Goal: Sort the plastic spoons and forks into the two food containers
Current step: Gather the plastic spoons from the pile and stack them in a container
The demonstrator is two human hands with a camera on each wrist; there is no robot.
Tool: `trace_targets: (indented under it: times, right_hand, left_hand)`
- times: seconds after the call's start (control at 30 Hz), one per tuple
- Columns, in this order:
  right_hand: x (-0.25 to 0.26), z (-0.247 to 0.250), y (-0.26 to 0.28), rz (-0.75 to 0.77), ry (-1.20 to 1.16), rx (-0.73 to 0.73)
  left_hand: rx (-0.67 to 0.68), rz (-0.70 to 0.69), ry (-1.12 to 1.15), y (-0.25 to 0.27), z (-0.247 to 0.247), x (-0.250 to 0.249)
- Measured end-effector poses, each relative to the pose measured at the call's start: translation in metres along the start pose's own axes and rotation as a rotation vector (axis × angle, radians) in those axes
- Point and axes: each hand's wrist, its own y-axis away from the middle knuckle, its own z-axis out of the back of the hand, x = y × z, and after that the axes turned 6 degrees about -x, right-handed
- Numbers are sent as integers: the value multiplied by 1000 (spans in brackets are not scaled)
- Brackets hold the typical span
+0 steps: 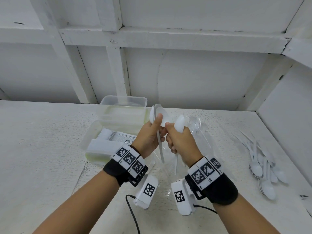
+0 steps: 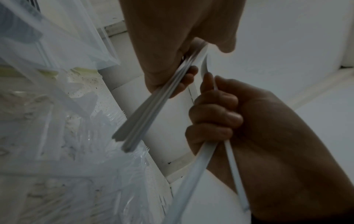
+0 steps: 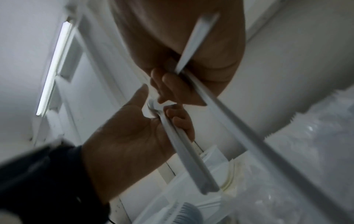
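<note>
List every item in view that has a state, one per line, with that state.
left hand: grips a nested stack of spoons, bowls up.
right hand: grips spoons, bowls up.
near container: open, holds a neat row of white cutlery.
far container: open, contents unclear.
loose spoons: heaped on the table at right, unsorted.
plastic bag: crumpled on the table beneath the hands.

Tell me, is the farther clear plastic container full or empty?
Empty, apparently: the farther clear plastic container shows only bare walls and floor.
</note>
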Motion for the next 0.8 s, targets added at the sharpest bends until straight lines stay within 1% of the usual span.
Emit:
trace_targets:
  times: [0.07,0.17,0.2,0.23,0.3,0.33,0.37,0.4,0.43,0.5,0.57,0.63,0.7,0.8]
  right_hand:
    - [1,-1,2,-32,-4,51]
    - [1,4,7,12,163,119]
    - [1,6,9,49,231,108]
    - [0,9,10,107,294,64]
    - [-2,15,10,253,379,-84]
    - [-2,18,9,314,385,-147]
    - [-1,20,7,350,382,-176]
    - [0,21,6,348,367,-168]
    - [0,21,5,320,356,-129]
    - [-1,19,3,269,335,-29]
    - [-4,13,1,291,324,17]
    - [-7,8,-4,351,372,-15]
    - [-8,4,-7,427,430,-73]
    - [-7,-3,-7,464,434,-129]
  left_hand:
    - [-14,-18,-36,2,-2,0]
    - [-140,-3,-14,-4,6,0]
    - [-186,-6,-11,-6,10,0]
    - [-212,-16,-9,-8,13,-1]
    - [-220,-39,6,-9,18,-2]
    - [-218,-44,23,-10,19,-3]
    - [-222,-49,43,-10,21,-3]
    - [-232,-45,59,-10,22,-4]
    - [-236,-38,72,-11,22,-4]
    - [-229,-18,77,-10,18,-4]
    - [-224,-4,44,-9,13,-3]
    - [-208,8,23,-10,9,-1]
    - [-147,17,13,-10,6,2]
    - [-46,20,-7,-6,0,0]
